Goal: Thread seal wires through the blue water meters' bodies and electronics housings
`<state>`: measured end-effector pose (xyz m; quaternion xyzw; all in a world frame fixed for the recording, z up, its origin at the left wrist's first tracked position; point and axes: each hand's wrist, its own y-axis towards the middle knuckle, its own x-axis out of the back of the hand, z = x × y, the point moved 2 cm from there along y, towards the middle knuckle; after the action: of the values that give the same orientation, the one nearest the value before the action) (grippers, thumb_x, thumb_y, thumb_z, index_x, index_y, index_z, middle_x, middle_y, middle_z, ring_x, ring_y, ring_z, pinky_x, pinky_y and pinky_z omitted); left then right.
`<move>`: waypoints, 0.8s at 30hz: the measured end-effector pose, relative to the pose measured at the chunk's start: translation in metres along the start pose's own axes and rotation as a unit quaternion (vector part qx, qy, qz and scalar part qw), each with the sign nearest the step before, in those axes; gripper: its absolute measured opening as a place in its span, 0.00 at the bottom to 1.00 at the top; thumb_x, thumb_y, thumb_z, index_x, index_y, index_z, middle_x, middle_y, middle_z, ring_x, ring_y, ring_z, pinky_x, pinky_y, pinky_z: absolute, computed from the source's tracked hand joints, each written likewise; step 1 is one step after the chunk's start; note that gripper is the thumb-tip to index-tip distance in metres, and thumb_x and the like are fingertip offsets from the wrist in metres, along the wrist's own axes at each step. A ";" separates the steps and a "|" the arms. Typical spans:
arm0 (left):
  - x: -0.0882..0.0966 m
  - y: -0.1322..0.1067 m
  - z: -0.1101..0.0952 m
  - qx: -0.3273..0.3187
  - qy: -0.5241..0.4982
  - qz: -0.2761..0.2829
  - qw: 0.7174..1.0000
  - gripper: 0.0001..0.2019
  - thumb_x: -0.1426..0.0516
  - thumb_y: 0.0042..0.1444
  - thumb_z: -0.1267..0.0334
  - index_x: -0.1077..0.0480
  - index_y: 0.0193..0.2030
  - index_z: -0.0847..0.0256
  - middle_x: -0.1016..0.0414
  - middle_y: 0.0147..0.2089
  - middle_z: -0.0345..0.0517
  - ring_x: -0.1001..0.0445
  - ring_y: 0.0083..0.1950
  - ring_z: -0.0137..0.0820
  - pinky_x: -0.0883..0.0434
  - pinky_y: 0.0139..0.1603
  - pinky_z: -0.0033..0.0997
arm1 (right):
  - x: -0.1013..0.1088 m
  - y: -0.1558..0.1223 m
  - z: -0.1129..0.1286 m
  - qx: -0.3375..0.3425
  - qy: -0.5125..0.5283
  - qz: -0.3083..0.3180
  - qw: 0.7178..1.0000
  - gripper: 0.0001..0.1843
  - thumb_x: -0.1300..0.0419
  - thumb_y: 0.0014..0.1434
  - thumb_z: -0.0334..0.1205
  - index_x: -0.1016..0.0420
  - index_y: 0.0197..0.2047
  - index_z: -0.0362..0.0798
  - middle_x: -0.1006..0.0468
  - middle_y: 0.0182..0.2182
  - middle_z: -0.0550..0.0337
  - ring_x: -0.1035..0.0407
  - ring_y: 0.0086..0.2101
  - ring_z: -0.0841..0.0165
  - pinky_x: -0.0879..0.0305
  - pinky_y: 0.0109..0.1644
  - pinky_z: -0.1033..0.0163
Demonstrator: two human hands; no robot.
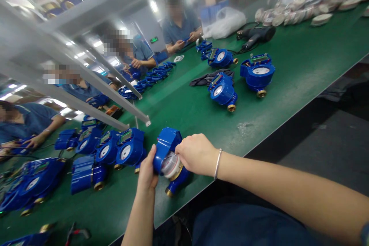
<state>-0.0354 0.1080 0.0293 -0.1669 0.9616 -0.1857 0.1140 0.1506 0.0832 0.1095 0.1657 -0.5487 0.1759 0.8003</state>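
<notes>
Your left hand (148, 169) grips the side of a blue meter (168, 142). Your right hand (197, 153) has its fingers curled in against the meter's other side; I cannot tell if they pinch it. The meter is by the near edge of the green table (178, 102), with its clear round face peeking out and its brass end (169, 191) pointing to 6 o'clock.

Going out from that meter, a row of blue meters (125, 152) sits close at 9 to 10 o'clock. 3 loose meters (221, 90) stand at 1 to 2 o'clock, with a black heat gun (256, 36) past them. 4 people in blue tops (179, 29) work from 9 to 12 o'clock.
</notes>
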 end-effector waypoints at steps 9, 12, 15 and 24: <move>0.006 0.006 -0.003 0.012 0.032 0.038 0.999 0.18 0.32 0.41 0.54 0.26 0.32 0.66 0.22 0.30 0.45 0.26 0.28 0.29 0.28 0.29 0.24 | 0.006 -0.010 -0.037 -0.002 0.106 -0.026 0.994 0.11 0.40 0.47 0.38 0.18 0.33 0.57 0.18 0.28 0.66 0.25 0.30 0.68 0.38 0.30 0.66; 0.007 0.006 0.000 -0.004 0.021 0.024 0.999 0.19 0.31 0.38 0.52 0.27 0.30 0.65 0.23 0.28 0.43 0.27 0.27 0.28 0.29 0.29 0.24 | 0.017 -0.021 -0.045 -0.012 0.089 -0.042 0.995 0.10 0.40 0.49 0.37 0.18 0.34 0.56 0.18 0.28 0.67 0.25 0.31 0.69 0.39 0.32 0.67; 0.006 0.007 0.002 -0.014 0.010 0.008 1.000 0.19 0.31 0.40 0.53 0.27 0.32 0.65 0.22 0.30 0.43 0.27 0.28 0.28 0.29 0.31 0.25 | 0.019 -0.028 -0.040 -0.030 0.011 -0.066 0.997 0.10 0.43 0.54 0.38 0.19 0.34 0.55 0.18 0.30 0.62 0.26 0.32 0.65 0.41 0.31 0.63; 0.006 0.009 0.003 -0.011 0.013 0.040 0.999 0.20 0.32 0.41 0.52 0.27 0.34 0.64 0.24 0.29 0.42 0.28 0.27 0.27 0.30 0.31 0.24 | 0.044 0.000 -0.003 0.072 -0.100 -0.028 0.992 0.08 0.43 0.51 0.35 0.22 0.28 0.48 0.19 0.28 0.53 0.25 0.31 0.57 0.40 0.28 0.61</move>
<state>-0.0430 0.1124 0.0226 -0.1267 0.9709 -0.1727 0.1067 0.1683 0.0892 0.1497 0.2550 -0.6071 0.1754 0.7319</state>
